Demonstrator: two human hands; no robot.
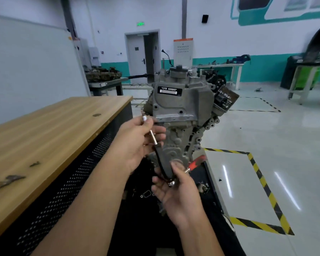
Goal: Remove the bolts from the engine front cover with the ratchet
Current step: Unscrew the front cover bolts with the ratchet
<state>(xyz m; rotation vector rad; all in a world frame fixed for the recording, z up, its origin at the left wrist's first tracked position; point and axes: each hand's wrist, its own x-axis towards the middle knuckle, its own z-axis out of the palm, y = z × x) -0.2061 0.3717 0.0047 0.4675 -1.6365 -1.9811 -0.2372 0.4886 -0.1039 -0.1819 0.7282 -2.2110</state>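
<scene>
Grey cast metal is filling the middle of the view: the engine front cover [175, 126] is being presented upright on its stand, just beyond the end of a wooden bench [50, 130]. The ratchet [158, 150] is being held in front of the cover's lower half, its dark grip slanting down from a bright metal shank. The left hand [137, 143] is being curled round the upper, metal end, with the fingertips pinching near the head at the cover's left edge. The right hand [175, 191] is being wrapped round the bottom of the grip, and one or two small bright bolts [171, 182] appear to be pinched in the same fingers. Whether the socket is being seated on a bolt head cannot be told, since the left fingers are hiding it.

Several risks are being judged from this. If the socket is being seated only partly, the bolt head could be rounded or the tool could be thrown off, and knuckles could be struck against the ribbed casting. Loose bolts being carried alongside the grip could be dropped into the dark tray [201, 182] below and lost among the parts there.
</scene>
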